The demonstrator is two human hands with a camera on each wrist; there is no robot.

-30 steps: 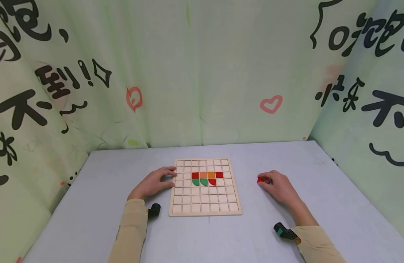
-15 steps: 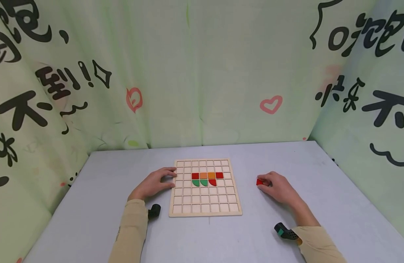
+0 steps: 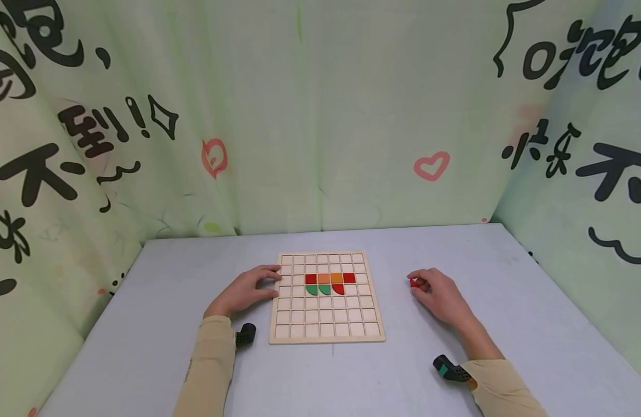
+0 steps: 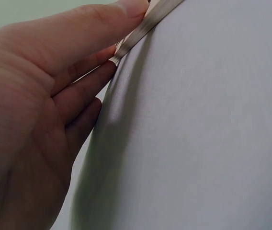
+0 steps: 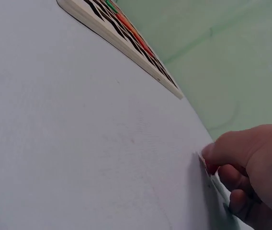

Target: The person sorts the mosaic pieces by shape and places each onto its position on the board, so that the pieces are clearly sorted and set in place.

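A wooden grid board lies on the table between my hands. My left hand touches its left edge, fingers extended and thumb apart from them; in the left wrist view the thumb and fingertips meet the rim. Within the grid sits a row of red, orange, orange and red squares, with two green quarter-round pieces and a red quarter-round piece below. To the right of the board, my right hand pinches a small red piece between thumb and fingers. Its shape is mostly hidden by the fingertips.
A white-covered table spreads around the board. Pale green curtains with dark lettering stand behind it and on both sides. Each wrist carries a small black camera, one at the left and one at the right.
The right fingers have shifted around the red piece, which showed as a fuller square half a second ago and is more covered now. My left hand and the board stay in place.
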